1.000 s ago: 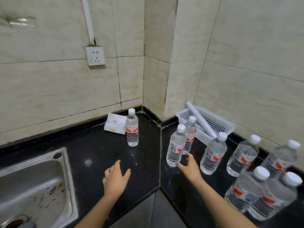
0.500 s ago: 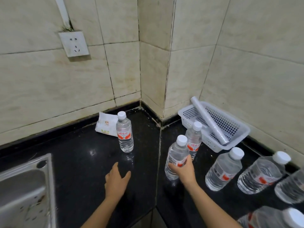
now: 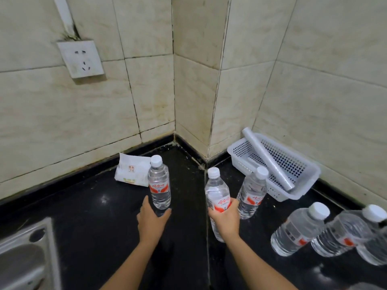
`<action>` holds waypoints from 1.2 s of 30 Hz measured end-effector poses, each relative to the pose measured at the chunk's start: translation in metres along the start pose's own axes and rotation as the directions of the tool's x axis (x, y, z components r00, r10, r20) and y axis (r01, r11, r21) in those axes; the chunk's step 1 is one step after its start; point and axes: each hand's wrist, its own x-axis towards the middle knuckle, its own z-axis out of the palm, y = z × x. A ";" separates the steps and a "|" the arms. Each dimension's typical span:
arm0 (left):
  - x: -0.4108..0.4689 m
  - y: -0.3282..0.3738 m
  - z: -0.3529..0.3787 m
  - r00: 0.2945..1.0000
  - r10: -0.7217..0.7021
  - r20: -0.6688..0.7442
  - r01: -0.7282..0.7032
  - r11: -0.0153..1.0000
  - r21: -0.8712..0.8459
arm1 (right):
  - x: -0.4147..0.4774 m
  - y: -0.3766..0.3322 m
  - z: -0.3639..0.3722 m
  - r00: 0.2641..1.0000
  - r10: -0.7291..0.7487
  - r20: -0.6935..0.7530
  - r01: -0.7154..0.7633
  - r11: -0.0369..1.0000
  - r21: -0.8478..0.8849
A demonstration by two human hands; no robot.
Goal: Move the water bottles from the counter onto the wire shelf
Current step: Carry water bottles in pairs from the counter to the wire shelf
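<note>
On the black polished stone bench (image 3: 94, 216), in the corner of two cream-tiled walls, the right hand (image 3: 225, 220) has its grip closed round the lower half of a clear plastic water bottle with a white cap and a red label (image 3: 216, 193). The fingers are wrapped over the label, and the bottle leans slightly. Whether its base rests on the bench or is lifted cannot be told, since the hand hides it. Just beside it on the right stands a second clear bottle of the same kind (image 3: 252, 193), upright and free. The left hand (image 3: 151, 220) has a wide grip, with thumb and fingers spread on either side of the base of a third white-capped, red-labelled bottle (image 3: 159, 185). That bottle stands upright on the bench, and contact between hand and bottle cannot be made out. Three larger clear bottles (image 3: 297, 231) stand close together at the right edge. Behind the bottles a white perforated plastic basket (image 3: 299, 170) sits against the wall, with a roll of clear film (image 3: 270, 162) lying slantwise across it. A white tissue packet (image 3: 132, 172) lies just behind the left bottle. A white wall socket (image 3: 80, 58) is mounted on the left wall, and a steel sink (image 3: 23, 258) shows at the lower left.
</note>
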 end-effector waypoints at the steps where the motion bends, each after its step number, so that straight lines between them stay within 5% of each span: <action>1: 0.008 0.003 -0.002 1.000 0.009 -0.003 -0.009 1.000 -0.006 | 0.000 0.000 0.002 1.000 0.006 -0.013 -0.006 1.000 -0.010; 17: 0.078 0.015 0.022 1.000 -0.013 -0.015 0.009 0.973 -0.231 | -0.025 -0.001 -0.013 0.980 0.068 -0.189 -0.078 0.996 -0.047; 24: 0.030 0.029 0.032 0.988 0.033 0.148 -0.003 0.981 -0.196 | -0.052 0.009 -0.033 0.954 0.127 -0.270 -0.154 0.985 -0.082; 29: -0.043 0.018 0.051 0.917 0.146 0.371 -0.102 0.985 -0.136 | -0.099 0.028 -0.073 0.926 0.152 -0.346 -0.203 0.972 -0.117; 36: -0.143 0.024 0.069 0.729 0.295 0.618 -0.267 0.953 -0.141 | -0.180 0.053 -0.147 0.837 0.189 -0.513 -0.274 0.957 -0.095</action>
